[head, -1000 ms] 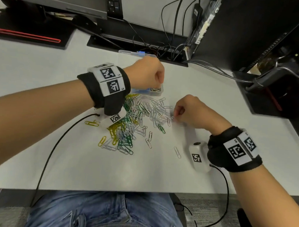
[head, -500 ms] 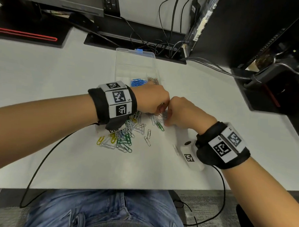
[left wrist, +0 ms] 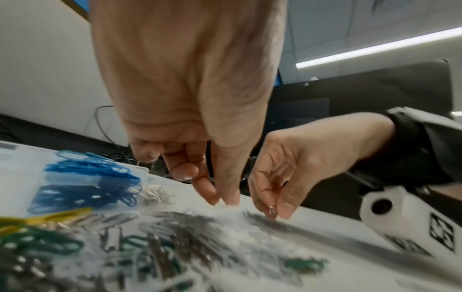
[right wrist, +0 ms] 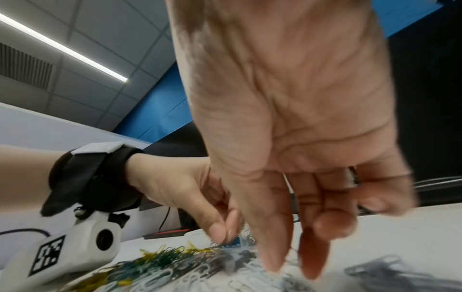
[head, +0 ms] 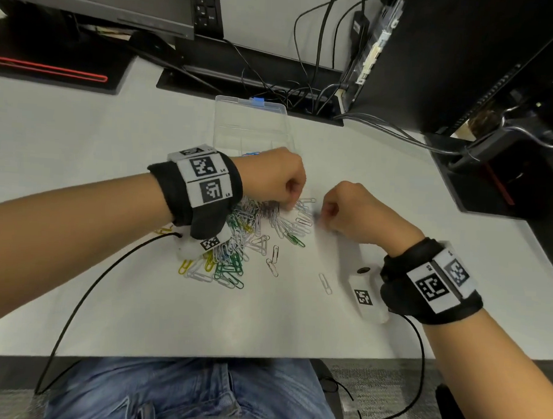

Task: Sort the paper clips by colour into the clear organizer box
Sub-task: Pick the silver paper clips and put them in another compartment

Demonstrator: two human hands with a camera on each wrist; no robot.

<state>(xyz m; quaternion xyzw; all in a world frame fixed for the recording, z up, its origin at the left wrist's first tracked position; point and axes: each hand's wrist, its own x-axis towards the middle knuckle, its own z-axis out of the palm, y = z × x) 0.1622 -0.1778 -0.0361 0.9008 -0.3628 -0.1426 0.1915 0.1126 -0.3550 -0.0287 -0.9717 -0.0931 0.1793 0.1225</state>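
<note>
A mixed pile of silver, green, yellow and white paper clips (head: 245,236) lies on the white desk. The clear organizer box (head: 250,122) stands open just behind it; blue clips (left wrist: 92,177) and a few silver ones (left wrist: 155,194) lie in its near compartments. My left hand (head: 289,206) is at the pile's far edge, thumb and forefinger pinched together on the silver clips (left wrist: 225,201). To its right, my right hand (head: 320,219) pinches one small clip (left wrist: 272,209) between thumb and forefinger just above the desk. In the right wrist view my left hand (right wrist: 222,235) and right hand (right wrist: 290,264) are both blurred.
Stray silver clips (head: 325,283) lie near the right wrist camera. Monitors and tangled cables (head: 306,84) line the back of the desk. A black computer case (head: 465,59) stands at the right. A black cord (head: 84,296) runs off the desk's front edge.
My left hand came back from over the box to the pile. Both hands met at the pile's right edge, then drew slightly apart, the right one moving right.
</note>
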